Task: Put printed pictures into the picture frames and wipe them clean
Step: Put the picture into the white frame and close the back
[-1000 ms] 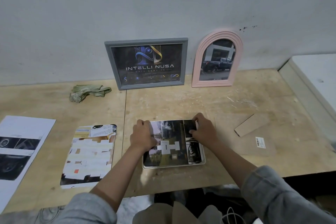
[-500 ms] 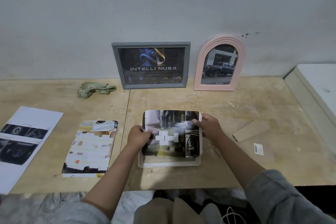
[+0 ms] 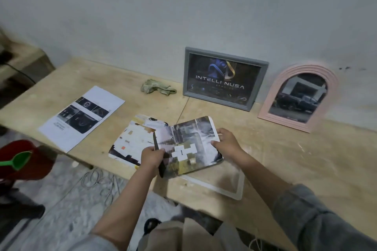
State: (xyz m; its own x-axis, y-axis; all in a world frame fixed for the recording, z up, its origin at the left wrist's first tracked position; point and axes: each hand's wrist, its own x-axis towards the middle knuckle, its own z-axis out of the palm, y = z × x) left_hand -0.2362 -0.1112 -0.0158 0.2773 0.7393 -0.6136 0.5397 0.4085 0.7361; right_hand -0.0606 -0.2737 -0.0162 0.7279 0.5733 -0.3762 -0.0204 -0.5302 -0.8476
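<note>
Paper, raw wood and smooth moulded frames

The tabletop (image 3: 285,155) is showing pale, scuffed, unvarnished plywood; the printed picture (image 3: 187,146) at centre is catching a glossy sheen, the sheet (image 3: 81,116) at left is looking matt, and the rag (image 3: 157,87) is lying as crumpled cloth.

Printed picture (image 3: 187,146) gripped at both edges by my hands, lifted and tilted. White frame (image 3: 234,191) flat on surface just below them.

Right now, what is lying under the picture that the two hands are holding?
Under the held picture part of a clear frame shows on the table; its left end is covered. The picture's left edge also overlaps another print. Anything else beneath is hidden.
</note>
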